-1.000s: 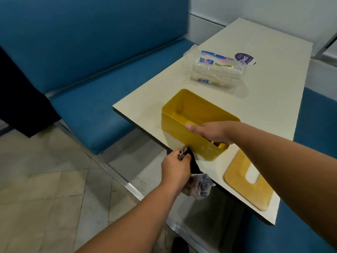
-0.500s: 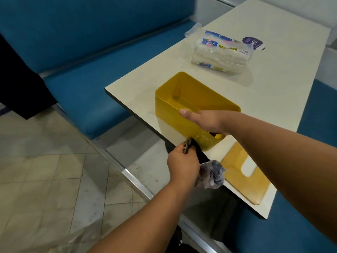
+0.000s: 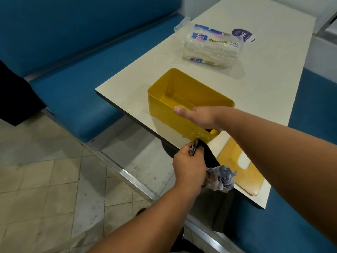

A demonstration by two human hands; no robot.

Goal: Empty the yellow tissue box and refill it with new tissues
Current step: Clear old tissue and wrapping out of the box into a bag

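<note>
- Half done, by my read: the open yellow plastic tissue box (image 3: 175,99) sits on the cream laminate table (image 3: 264,73) with nothing visible inside (near end is hidden by the hand, so can't fully confirm).
- Flat yellow lid with the slot cut-out (image 3: 240,165) lies off the box, just beside its near end, close to the table's near corner.
- Left to do: open the sealed clear-wrapped pack of white paper towels (image 3: 211,50), load it, refit the lid. Pack is untouched, well apart from the box, farther up the table.
- Right hand (image 3: 198,117) holds the box's near end, thumb flat along the rim; the other fingers are out of sight.
- Left hand (image 3: 189,167) is curled tight round a dark cloth with crumpled used tissue (image 3: 221,178) bunched at its lower end, held at the table edge touching the box's near wall.
- Box stands near the aisle-side edge; a shove that way could tip it off.
- Plenty of open tabletop between box and pack.
- Blue padded bench seats (image 3: 76,99) flank both sides; tiled floor (image 3: 45,179) is open below the left hand.
</note>
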